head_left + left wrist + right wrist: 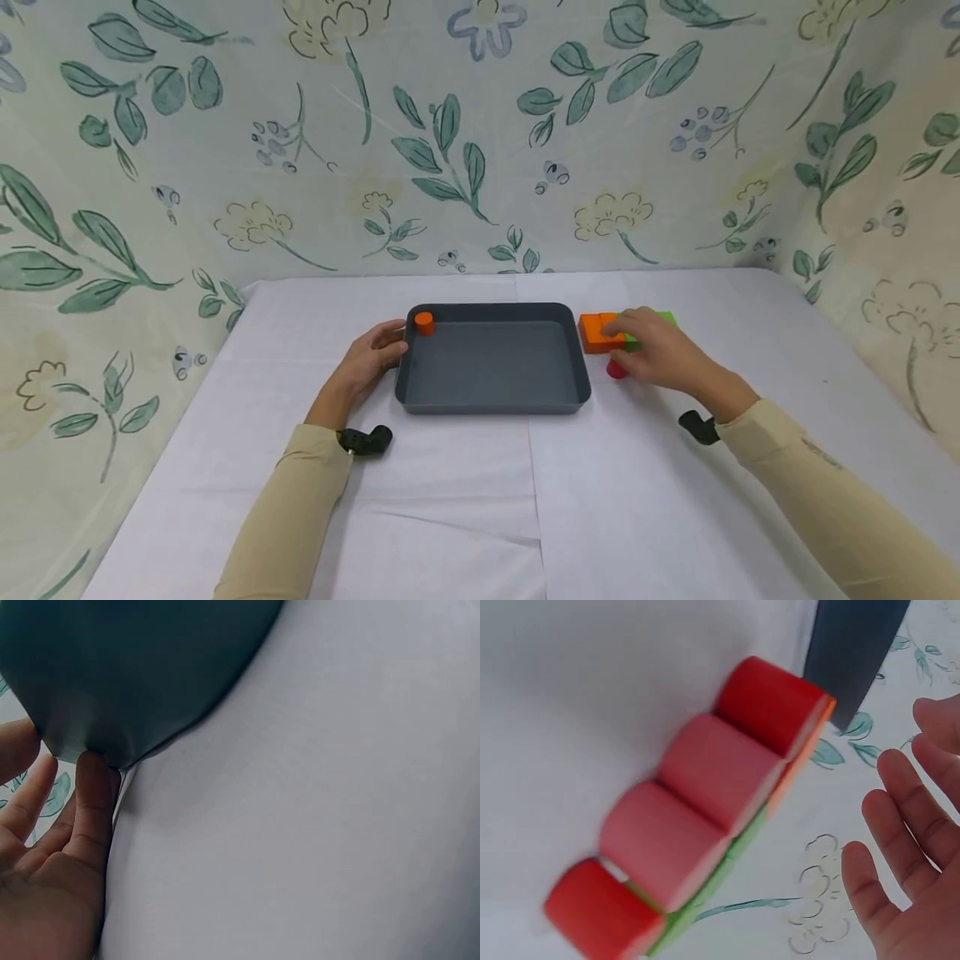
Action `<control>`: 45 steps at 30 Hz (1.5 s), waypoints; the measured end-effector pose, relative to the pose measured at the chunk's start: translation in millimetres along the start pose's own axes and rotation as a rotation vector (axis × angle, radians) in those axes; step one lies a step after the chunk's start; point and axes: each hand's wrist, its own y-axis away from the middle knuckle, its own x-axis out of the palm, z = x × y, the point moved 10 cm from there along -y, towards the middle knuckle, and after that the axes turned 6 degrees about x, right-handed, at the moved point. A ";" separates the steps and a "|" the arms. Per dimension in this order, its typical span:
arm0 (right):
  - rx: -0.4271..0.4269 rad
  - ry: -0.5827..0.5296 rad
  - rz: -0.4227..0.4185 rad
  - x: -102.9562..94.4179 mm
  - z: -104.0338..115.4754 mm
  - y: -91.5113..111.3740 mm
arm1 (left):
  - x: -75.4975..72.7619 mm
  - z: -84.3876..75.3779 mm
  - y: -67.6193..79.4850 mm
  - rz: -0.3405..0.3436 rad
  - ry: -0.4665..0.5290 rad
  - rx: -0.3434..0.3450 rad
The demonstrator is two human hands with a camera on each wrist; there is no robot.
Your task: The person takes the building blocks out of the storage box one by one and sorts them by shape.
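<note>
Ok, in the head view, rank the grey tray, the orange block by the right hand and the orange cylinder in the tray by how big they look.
1. Grey tray, by far the largest.
2. Orange block, partly covered by the right hand, so its full extent is hidden.
3. Orange cylinder, the smallest, in the tray's far left corner.

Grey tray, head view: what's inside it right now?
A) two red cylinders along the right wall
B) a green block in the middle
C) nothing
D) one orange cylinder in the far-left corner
D: the grey tray holds a single orange cylinder in its far-left corner, close to the left hand; the other blocks sit outside it on the cloth, under the right hand.
</note>
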 end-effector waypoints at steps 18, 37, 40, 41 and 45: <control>-0.149 0.009 0.172 27.2 98.4 -64.4 | 0.5 3.8 1.2 -0.006 -0.004 -0.017; -0.097 -0.115 0.359 90.9 155.4 -127.2 | -1.5 4.6 0.8 -0.023 -0.014 -0.020; -0.072 -0.148 0.388 101.3 163.1 -133.3 | -2.6 3.6 0.9 -0.025 -0.014 -0.015; -0.067 -0.149 0.393 104.8 165.7 -134.9 | -2.5 3.1 0.7 -0.024 -0.009 -0.012; -0.045 -0.166 0.389 117.8 174.0 -142.1 | -1.7 1.2 0.9 -0.017 0.003 -0.005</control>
